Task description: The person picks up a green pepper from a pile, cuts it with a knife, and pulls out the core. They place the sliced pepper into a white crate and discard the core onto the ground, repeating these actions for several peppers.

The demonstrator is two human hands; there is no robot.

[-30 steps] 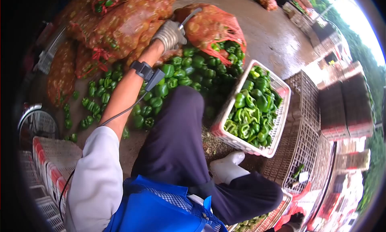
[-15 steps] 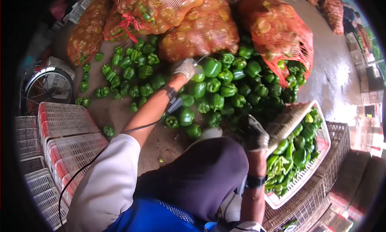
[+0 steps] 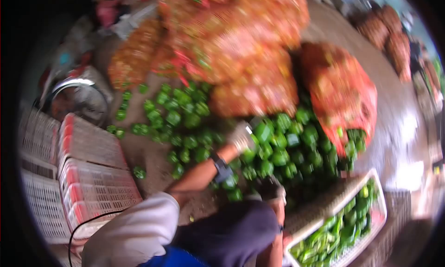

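Note:
My left hand (image 3: 241, 137), in a pale glove, reaches over the pile of green bell peppers (image 3: 279, 157). Its fingers look curled, and a short bright sliver shows at their tips; motion blur hides what it is. One pepper lies right beside those fingertips. My right hand (image 3: 272, 191), in a glove with a dark front, is low at the near edge of the pile, close to my knee. Blur and shadow keep its fingers from showing clearly.
Orange mesh sacks (image 3: 252, 84) full of produce stand behind the pile. To the right, a white crate (image 3: 381, 207) holds green peppers. Stacked white and red crates (image 3: 95, 186) stand at left, near a wheel (image 3: 79, 102). Loose peppers (image 3: 172, 117) lie on the floor.
The view has swung, so the scene sits lower and is blurred. My right hand has moved left, away from the crate and towards my left hand, which stays at the peppers.

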